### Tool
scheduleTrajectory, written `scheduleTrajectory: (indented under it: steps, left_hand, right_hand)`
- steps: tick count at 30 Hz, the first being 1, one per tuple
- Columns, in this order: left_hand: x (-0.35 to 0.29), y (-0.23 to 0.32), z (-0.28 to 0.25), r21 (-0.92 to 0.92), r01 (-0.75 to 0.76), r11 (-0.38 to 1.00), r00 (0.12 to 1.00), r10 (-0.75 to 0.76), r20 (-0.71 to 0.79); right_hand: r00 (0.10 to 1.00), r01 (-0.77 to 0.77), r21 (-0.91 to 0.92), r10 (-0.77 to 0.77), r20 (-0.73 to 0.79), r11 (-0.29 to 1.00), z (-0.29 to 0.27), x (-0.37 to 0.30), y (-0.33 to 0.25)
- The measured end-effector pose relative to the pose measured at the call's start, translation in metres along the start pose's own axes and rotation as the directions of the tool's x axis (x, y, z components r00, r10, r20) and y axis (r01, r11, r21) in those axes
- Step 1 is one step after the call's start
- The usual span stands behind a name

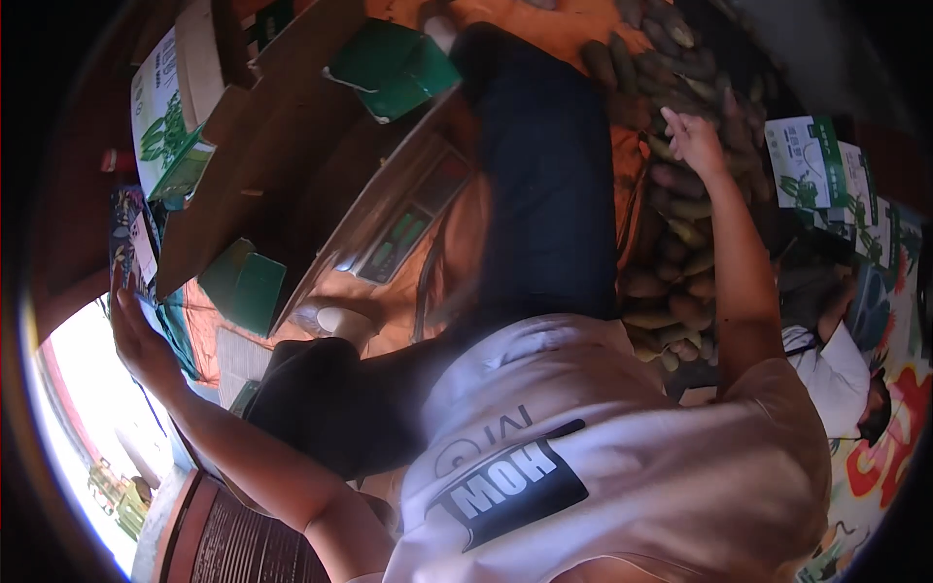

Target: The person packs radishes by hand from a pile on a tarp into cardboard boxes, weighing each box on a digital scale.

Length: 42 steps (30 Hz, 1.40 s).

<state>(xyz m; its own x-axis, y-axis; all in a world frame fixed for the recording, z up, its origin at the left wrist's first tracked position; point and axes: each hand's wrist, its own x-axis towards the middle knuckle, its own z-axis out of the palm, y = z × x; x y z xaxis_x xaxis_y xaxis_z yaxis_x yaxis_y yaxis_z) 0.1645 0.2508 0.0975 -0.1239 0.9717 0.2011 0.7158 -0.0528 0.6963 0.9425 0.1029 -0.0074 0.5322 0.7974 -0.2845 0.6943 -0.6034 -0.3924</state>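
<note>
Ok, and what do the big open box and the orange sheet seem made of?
The open box: probably cardboard, matte brown inside with thin, stiff walls; its green flaps look smooth, catching some light. The orange sheet: possibly satiny plastic, judging by its creases, though fabric isn't ruled out.

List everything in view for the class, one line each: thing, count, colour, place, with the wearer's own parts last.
Open carton: one, brown, left of centre
Green card pieces: at least two, green, at the carton
Printed boxes: at least three, white and green, upper left and right
Scale-like device: one, greyish with a green panel, right of the carton
Produce: many, brown and green, heaped upper right
Sheet: one, orange, on the ground
Ribbed object: one, reddish brown, lower left
Patterned surface: one, white and red, right edge
Another person: one, white top, right
T-shirt: one, white, lower centre
Trousers: one pair, dark, centre
Left hand: one, bare, far left
Right hand: one, bare, over the produce
</note>
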Motion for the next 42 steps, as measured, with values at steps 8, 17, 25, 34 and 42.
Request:
scheduleTrajectory:
  steps: [8, 17, 25, 34, 42]
  left_hand:
    - [-0.011, -0.002, 0.057, -0.128, 0.119, 0.985, 0.993, -0.120, -0.005]
    - [-0.010, -0.009, 0.037, 0.048, 0.110, 0.993, 0.990, -0.105, -0.094]
    - [-0.019, -0.097, 0.029, -0.307, 0.320, 0.896, 0.934, -0.353, -0.057]
    - [-0.049, -0.091, -0.009, -0.219, 0.411, 0.885, 0.864, -0.454, -0.217]
    - [-0.060, 0.034, 0.017, 0.294, -0.284, 0.912, 0.924, 0.343, -0.170]
  right_hand:
    - [0.929, -0.257, 0.020, 0.242, 0.282, 0.966, 0.062, -0.088, 0.339]
    - [0.711, -0.133, -0.584, 0.488, 0.507, 0.801, 0.173, -0.177, 0.271]
    - [0.787, 0.076, -0.695, 0.385, 0.481, 0.715, 0.186, -0.209, 0.278]
    - [0.704, 0.271, -0.732, 0.390, 0.594, 0.625, 0.203, -0.203, 0.264]
    - [0.878, 0.168, -0.486, 0.094, 0.470, 0.858, 0.187, -0.210, 0.284]
